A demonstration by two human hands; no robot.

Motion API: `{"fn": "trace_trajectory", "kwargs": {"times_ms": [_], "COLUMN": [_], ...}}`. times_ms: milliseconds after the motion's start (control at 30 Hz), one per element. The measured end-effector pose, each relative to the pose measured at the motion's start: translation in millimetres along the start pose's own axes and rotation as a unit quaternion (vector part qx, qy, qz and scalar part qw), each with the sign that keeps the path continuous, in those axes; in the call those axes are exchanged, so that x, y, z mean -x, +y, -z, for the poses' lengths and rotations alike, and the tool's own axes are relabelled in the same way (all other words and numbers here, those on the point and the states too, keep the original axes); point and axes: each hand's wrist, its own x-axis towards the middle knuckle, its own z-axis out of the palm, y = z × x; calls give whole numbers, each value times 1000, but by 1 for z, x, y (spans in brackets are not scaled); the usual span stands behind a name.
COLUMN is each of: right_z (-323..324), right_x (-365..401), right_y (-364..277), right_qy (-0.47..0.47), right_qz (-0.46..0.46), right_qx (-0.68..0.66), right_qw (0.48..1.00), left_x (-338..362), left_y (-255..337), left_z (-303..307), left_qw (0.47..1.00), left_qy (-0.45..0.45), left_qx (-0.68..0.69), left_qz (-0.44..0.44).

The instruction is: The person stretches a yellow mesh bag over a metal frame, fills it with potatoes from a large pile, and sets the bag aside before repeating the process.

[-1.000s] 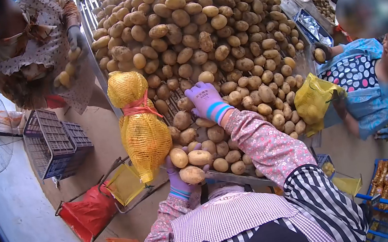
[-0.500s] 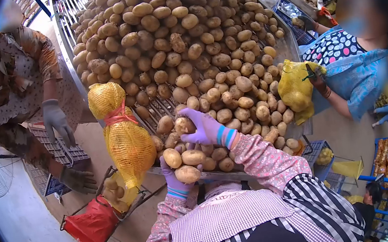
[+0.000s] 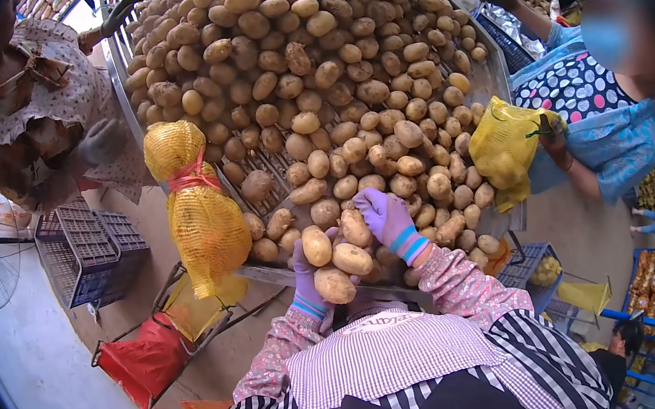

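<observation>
Three potatoes (image 3: 351,259) sat gripped in the left hand (image 3: 304,278), right of the sack (image 3: 208,230); farther from it, the right hand (image 3: 387,217) pinched a fourth potato (image 3: 355,228); gathering seemed underway, the next move calling for a steady left hold

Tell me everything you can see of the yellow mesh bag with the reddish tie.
The yellow mesh bag is plump and looks like woven netting; its contents are hard to make out. A reddish tie cinches it, leaving a rounded bulge above and a longer body that narrows below. It is at the table's near left corner, beside loose potatoes. The left hand does not touch it.
</observation>
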Motion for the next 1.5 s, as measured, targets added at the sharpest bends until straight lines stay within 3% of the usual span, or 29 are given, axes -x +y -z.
{"fn": "trace_trajectory", "kwargs": {"times_ms": [67, 133, 233, 300, 333, 400, 433, 500, 567, 667, 733, 800, 867, 900, 967, 1000, 1067, 1133, 1200, 1267, 1300, 1333, 1400, 1467, 1500], "right_z": [4, 6, 14, 19, 18, 18, 19, 21, 15, 10, 8, 6, -1, -12, -40, -58, -104, -126, -133, -126, -121, -118, -97, -108, -116], "right_x": [-5, -8, -14, -18, -19, -22, -26, -32, -32, -29, -30, -42, -55, -62, -82, -91, -109, -117, -118, -100, -89, -74, -29, 6, 22], "right_y": [-2, 2, 7, 6, 5, -9, -9, -9, -7, -13, -22, -38, -61, -70, -94, -100, -95, -96, -96, -97, -101, -109, -161, -180, -203], "right_qy": [15, 30, -20, -86, -92, -177, -182, -207, -219, -220, -93, -81, -15, -17, -132, -132, -182, -229, -234, -100, -49, 1, -97, -185, -249], "right_qz": [-11, 7, -28, -45, -45, -60, -59, -21, -21, -23, -33, -21, 204, 204, 290, 293, 338, 326, 264, 227, 209, 185, 77, 190, 207], "right_qx": [3, 1, -20, -146, -146, -324, -323, -212, -192, -180, -16, 44, 87, 86, 153, 154, 273, 313, 322, 267, 176, 83, -171, -190, -179], "right_qw": [1000, 1000, 999, 984, 984, 927, 927, 955, 957, 959, 995, 995, 975, 975, 936, 934, 882, 862, 879, 931, 961, 979, 978, 945, 929], "left_x": [-3, -5, -3, -2, -4, -2, -1, 1, -1, 10, 16, 20, 25, 30, 38, 43, 55, 69, 103, 133, 148, 167, 194, 216, 227], "left_y": [-1, -5, -5, -2, 0, 3, 5, 6, 3, -1, 4, 10, 16, 18, 23, 25, 32, 40, 52, 64, 69, 73, 95, 125, 134], "left_z": [-7, -8, -14, -12, -4, -2, -2, 1, 10, 9, 4, 9, 11, 11, 12, 12, 17, 37, 49, 65, 77, 73, 114, 119, 125], "left_qw": [994, 995, 994, 993, 993, 993, 989, 983, 966, 971, 971, 972, 968, 965, 961, 956, 956, 958, 967, 958, 945, 962, 963, 957, 954], "left_qy": [-103, -96, -103, -117, -110, -102, -140, -176, -254, -236, -235, -232, -245, -256, -268, -282, -279, -275, -238, -240, -257, -184, -122, -158, -115], "left_qx": [-13, 1, 16, 18, 31, 47, 31, 15, -3, 21, 18, 27, 39, 48, 54, 61, 72, 78, 89, 152, 200, 162, 140, 94, 94], "left_qz": [39, 38, 32, 26, 30, 30, 37, 41, 38, 29, 26, 31, 31, 38, 46, 53, 55, 23, 4, -38, -30, -120, -195, -224, -262]}}
